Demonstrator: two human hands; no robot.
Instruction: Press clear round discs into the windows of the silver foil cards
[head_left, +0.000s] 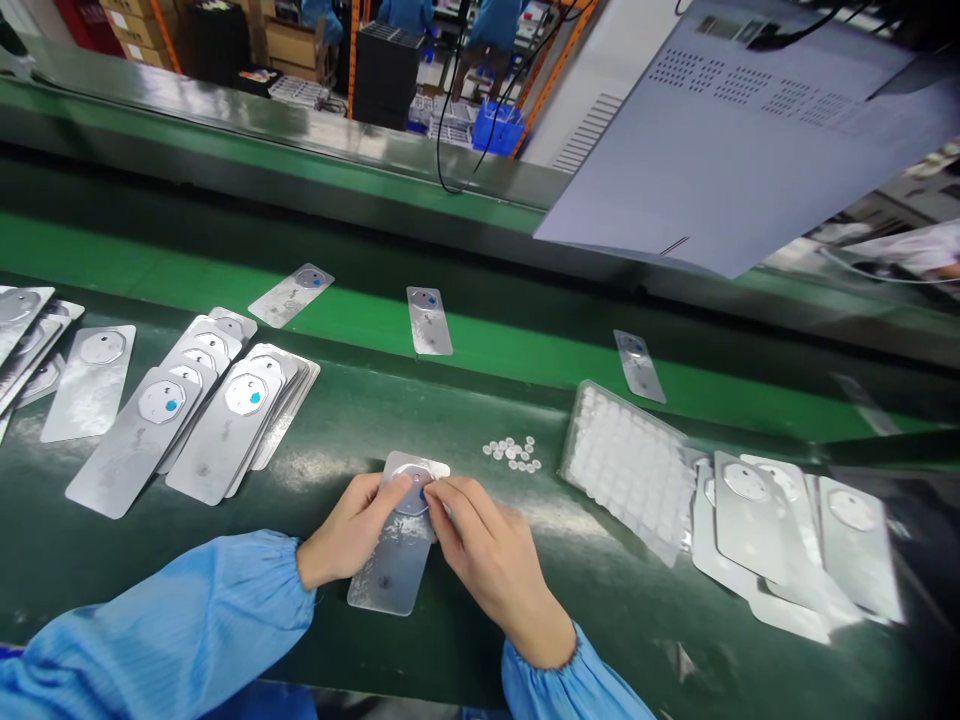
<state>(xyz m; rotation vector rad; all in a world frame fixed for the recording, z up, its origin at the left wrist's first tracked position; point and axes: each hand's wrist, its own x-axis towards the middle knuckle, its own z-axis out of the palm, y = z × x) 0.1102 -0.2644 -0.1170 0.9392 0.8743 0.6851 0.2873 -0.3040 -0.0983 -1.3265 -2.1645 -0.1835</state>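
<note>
A silver metal plate (397, 570) with rounded corners lies before me on the green bench, an octagonal disc with a small hole near its far end. My left hand (350, 525) grips the plate's left side, thumb on top beside the disc. At the disc's right edge, my right hand (480, 540) has thumb and forefinger pinched together next to a blue dot (424, 495). Whatever is between those fingertips is too small to make out. Small round white pieces (512, 453) are scattered beyond my right hand, near a clear tray (626, 470) of whitish parts.
Overlapping plates with blue dots (217, 440) are stacked at left; more plates (765, 530) lie at right. Several single plates, including one plate (430, 322), rest on the bright green conveyor belt (360, 320). A grey panel (712, 140) overhangs the back right. People in blue stand beyond.
</note>
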